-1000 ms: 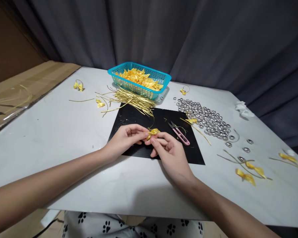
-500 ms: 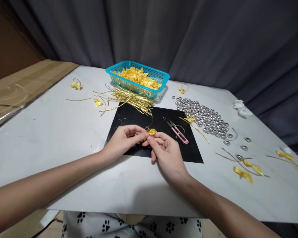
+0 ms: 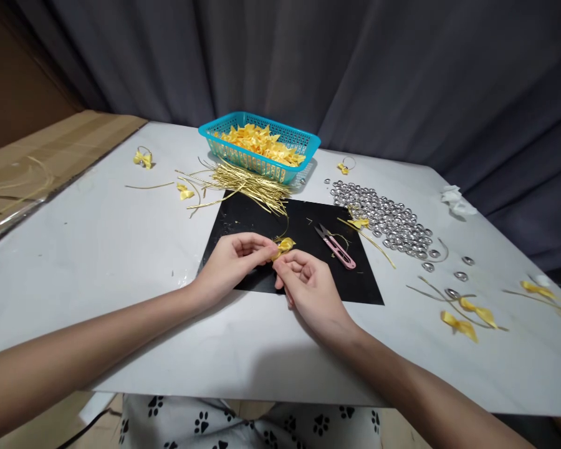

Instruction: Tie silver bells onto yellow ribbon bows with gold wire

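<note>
Over the black mat (image 3: 262, 217), my left hand (image 3: 236, 265) pinches a small yellow ribbon bow (image 3: 285, 245) between thumb and forefinger. A thin gold twist tie sticks up behind the bow, partly hidden. The thumb and forefinger of my right hand (image 3: 311, 280) are pressed together at the bow's lower edge; what exactly lies between those fingertips is too small to see. Pink-handled thread snips (image 3: 339, 249) lie on the mat to the right of my hands, blades pointing away.
A teal basket (image 3: 206, 132) of yellow bows stands at the back, with gold twist ties (image 3: 250, 187) heaped before it. Silver beads (image 3: 388, 218) spread at right. Loose bows (image 3: 459, 325) lie near the right edge; a bow on a wire loop (image 3: 143, 158) sits far left.
My right fingertips have slid down and slightly left to the bow's lower edge, so more of the bow shows. My left hand stays nearly in place.
</note>
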`<state>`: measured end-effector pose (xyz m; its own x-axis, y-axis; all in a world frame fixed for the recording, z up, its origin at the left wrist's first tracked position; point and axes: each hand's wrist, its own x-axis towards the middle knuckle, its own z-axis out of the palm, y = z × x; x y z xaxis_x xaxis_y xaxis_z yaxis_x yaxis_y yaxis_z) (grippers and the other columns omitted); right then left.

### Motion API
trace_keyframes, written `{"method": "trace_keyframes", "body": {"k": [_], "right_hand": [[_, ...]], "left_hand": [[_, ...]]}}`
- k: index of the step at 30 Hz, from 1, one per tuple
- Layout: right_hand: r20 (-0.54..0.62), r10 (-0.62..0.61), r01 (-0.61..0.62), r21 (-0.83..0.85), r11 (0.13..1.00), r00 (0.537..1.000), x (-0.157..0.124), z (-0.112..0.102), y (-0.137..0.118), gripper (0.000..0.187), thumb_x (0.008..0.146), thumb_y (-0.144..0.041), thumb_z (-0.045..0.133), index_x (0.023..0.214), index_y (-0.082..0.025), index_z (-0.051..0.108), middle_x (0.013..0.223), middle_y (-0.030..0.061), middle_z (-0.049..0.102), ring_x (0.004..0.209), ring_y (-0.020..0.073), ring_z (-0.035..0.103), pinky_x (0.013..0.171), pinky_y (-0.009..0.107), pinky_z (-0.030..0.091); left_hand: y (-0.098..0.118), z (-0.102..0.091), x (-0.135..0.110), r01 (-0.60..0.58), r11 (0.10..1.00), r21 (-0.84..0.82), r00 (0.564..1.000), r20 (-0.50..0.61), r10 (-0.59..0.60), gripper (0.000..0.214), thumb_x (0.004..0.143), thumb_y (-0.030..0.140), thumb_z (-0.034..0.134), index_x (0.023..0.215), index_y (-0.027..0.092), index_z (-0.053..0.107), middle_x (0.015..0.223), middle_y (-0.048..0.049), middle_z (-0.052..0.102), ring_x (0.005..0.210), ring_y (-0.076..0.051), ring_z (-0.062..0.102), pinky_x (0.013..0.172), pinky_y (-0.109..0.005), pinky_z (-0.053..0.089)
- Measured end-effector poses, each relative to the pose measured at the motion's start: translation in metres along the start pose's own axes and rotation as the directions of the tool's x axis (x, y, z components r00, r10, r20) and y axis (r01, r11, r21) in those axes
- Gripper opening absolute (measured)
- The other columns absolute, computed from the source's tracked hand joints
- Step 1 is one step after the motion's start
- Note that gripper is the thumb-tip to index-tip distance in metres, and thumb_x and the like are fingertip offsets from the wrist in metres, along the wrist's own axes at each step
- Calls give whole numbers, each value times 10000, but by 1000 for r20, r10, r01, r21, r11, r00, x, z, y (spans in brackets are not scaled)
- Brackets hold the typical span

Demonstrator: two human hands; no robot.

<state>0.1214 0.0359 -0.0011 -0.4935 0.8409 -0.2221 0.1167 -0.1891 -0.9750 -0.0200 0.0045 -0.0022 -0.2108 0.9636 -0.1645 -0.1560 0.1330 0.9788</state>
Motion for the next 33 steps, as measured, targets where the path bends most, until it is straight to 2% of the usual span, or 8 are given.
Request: {"method": "trace_keyframes", "body": {"k": [4,8,14,18,24,29,31,33], "right_hand": [[-31,12,-12,-18,1000,999,1,1,-2,198,768,-326,616,719,-156,529,515,-59,487,382,42,379,400,197,292],[-85,-10,-6,-178,984,996,2,-8,-13,164,754,-279,607,676,-141,565,495,-40,493,450,71,441,463,211,325],[-19,-181,156,-420,894,983,1,-25,-27,109,761,-231,610,719,-141,655,676,47,668,662,152,610,638,273,451],[-67,-361,253,-597,761,930,-1,-29,-28,101,763,-225,617,715,-169,686,720,48,683,737,173,623,689,298,464],[104,-142,165,-250,954,984,-2,-34,-35,189,781,-337,623,773,-149,602,591,-27,532,407,42,400,389,187,321],[182,-57,52,32,998,982,4,-40,-35,191,785,-345,636,804,-161,588,532,-77,427,388,20,279,425,175,383],[259,-17,-20,140,990,966,6,-43,-35,187,790,-341,631,799,-165,569,564,-76,445,365,9,219,382,175,339],[303,-10,-30,125,992,953,7,-45,-37,210,778,-355,645,778,-167,551,555,-79,418,362,11,205,348,172,257]], "left_hand": [[1,0,0,-17,1000,8,998,-55,18,176,654,309,767,721,155,713,731,-18,710,686,-128,605,702,-257,482],[0,-1,3,-43,998,-39,984,-175,35,170,662,306,769,723,156,719,731,-22,706,687,-121,598,699,-243,476],[-2,-4,4,-66,993,-100,977,-209,44,159,655,289,777,714,154,714,718,-12,690,683,-107,591,702,-231,472],[-2,-7,8,-77,983,-165,962,-271,30,156,647,277,780,711,157,704,724,0,686,691,-100,591,749,-240,468],[1,-8,9,-86,996,-35,979,-190,78,149,688,278,745,724,144,690,682,5,662,650,-95,563,681,-226,448],[3,-6,5,-91,992,89,990,-103,100,165,712,294,722,736,138,676,679,4,649,652,-102,556,674,-230,441],[4,-6,5,-90,987,132,991,-82,101,167,725,296,704,741,134,668,670,6,636,647,-102,549,663,-228,434],[4,-7,6,-83,981,176,995,-41,92,170,740,300,683,741,133,660,666,7,626,639,-101,541,641,-224,422]]}}
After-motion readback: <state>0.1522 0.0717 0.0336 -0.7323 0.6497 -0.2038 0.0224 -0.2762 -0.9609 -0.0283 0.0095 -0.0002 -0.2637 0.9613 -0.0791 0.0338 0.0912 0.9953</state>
